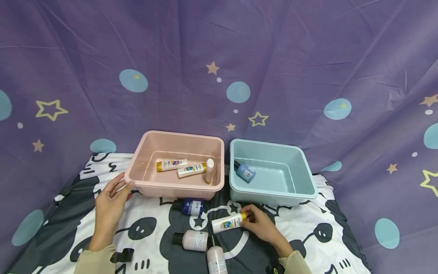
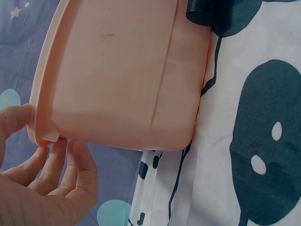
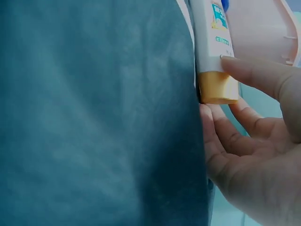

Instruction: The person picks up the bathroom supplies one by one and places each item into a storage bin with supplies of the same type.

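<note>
My left hand (image 1: 110, 203) grips the front left corner of the pink bin (image 1: 178, 190), thumb on the rim and fingertips curled beneath it in the left wrist view. Between the thumb and fingers of my right hand (image 1: 261, 225) is the yellow-capped end of a white bottle (image 1: 226, 223), low over the cloth. Inside the pink bin lie two similar white bottles (image 1: 172, 164) and a pale pink tube-like item (image 1: 209, 171). A blue bottle (image 1: 245, 173) with a dark cap lies in the light blue bin (image 1: 273, 198).
On the patterned cloth (image 1: 143, 251), a dark blue bottle (image 1: 193, 207) lies before the pink bin. Nearer are two pale pink bottles, one with a black cap (image 1: 195, 240), the other (image 1: 217, 260) at the bottom edge. A purple curtain (image 1: 273, 49) hangs behind both bins.
</note>
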